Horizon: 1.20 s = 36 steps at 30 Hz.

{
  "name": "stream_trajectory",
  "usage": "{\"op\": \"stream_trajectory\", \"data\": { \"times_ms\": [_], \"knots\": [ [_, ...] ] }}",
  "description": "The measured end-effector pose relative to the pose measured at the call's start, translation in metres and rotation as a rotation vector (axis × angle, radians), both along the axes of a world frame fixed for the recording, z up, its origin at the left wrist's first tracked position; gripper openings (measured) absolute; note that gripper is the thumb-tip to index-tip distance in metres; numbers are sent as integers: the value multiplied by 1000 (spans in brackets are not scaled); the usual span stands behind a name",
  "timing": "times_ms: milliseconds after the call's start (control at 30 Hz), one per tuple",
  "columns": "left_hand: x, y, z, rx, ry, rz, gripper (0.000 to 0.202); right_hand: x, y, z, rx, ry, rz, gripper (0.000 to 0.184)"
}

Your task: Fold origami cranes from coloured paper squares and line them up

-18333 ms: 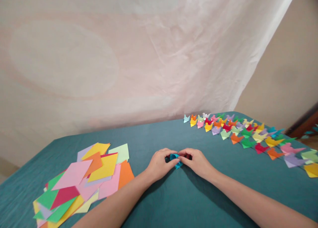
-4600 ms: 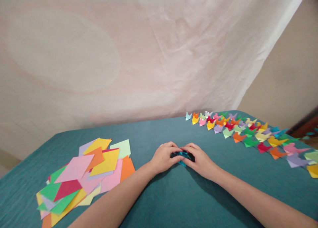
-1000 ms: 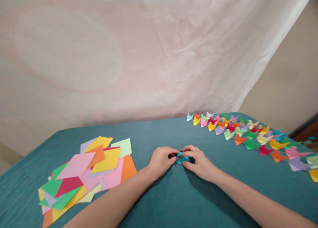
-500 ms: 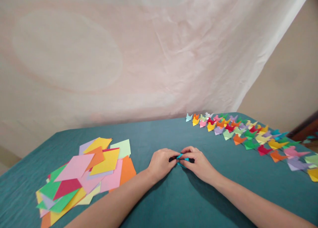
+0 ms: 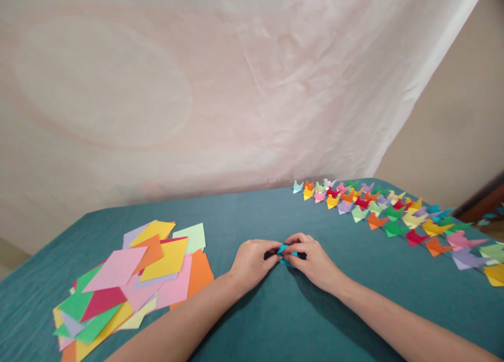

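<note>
A small piece of folded blue paper (image 5: 286, 262) is pinched between my two hands, just above the middle of the table. My left hand (image 5: 255, 259) grips its left side with thumb and forefinger. From the other side, my right hand (image 5: 311, 257) closes its fingertips on the same paper. The fingers cover most of the paper, so its folded shape cannot be made out.
A loose pile of coloured paper squares (image 5: 163, 259) lies to the left on the green-covered table (image 5: 244, 215). Rows of folded paper birds (image 5: 394, 212) stand along the right side. Behind the table hangs a pale cloth (image 5: 220, 89).
The view has shifted slightly. Both hands stay at the blue paper, with only a small movement of the fingers; a little more of its blue shows between them.
</note>
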State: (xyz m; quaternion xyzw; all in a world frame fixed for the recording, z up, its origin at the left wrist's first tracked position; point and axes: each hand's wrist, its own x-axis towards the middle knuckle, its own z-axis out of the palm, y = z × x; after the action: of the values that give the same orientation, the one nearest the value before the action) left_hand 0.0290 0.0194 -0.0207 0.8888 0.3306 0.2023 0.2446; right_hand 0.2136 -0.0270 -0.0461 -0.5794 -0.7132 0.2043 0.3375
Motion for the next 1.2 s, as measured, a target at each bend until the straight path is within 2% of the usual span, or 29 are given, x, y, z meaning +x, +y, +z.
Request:
{"op": "stream_trajectory", "data": {
  "times_ms": [433,800,933,1200],
  "knots": [
    [1,-1,-2,3,19,34,26,0,-1,1,2,-31,12,16],
    [4,9,-7,33,-64,-25,21,2,-6,8,26,110,9,13],
    [5,11,-8,24,-71,-15,21,5,-7,3,16,124,-11,11],
    [10,11,-11,-2,-88,22,22,5,-5,-3,60,19,-9,10]
  ]
}}
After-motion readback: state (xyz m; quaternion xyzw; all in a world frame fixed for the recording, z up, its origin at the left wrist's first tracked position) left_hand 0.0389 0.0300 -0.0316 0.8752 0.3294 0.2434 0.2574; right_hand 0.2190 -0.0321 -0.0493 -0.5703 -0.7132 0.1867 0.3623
